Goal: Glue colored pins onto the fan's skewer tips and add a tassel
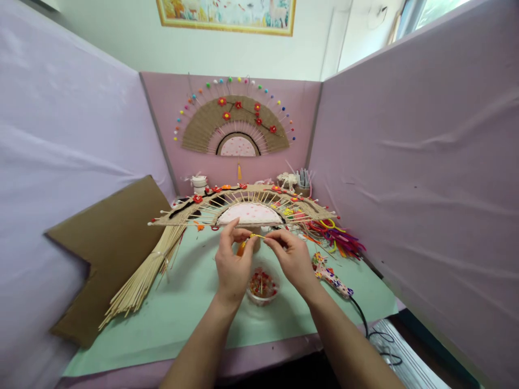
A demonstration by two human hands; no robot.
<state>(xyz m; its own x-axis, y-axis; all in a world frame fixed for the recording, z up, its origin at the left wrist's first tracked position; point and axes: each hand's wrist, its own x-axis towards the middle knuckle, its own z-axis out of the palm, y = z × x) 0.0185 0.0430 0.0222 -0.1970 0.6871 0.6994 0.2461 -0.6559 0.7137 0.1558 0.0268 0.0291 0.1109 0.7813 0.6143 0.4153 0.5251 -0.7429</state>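
Observation:
My left hand (233, 262) and my right hand (290, 258) are raised together over the green mat (178, 308), both pinched on a thin yellow pipe cleaner (256, 236) stretched between their fingertips. An orange bit (241, 248) shows under my left fingers. Just below the hands stands a small clear bowl (263, 286) of red and mixed beads. Right behind the hands lies a fan-shaped craft (243, 208) of sticks and twine with red flowers and a pink half-disc centre.
A bundle of thin bamboo sticks (141, 275) lies at the left beside a brown cardboard sheet (105, 243). A patterned glue gun (330, 276) with a black cord lies at the right, near coloured pipe cleaners (336, 237). A finished fan (235, 127) hangs on the pink back wall.

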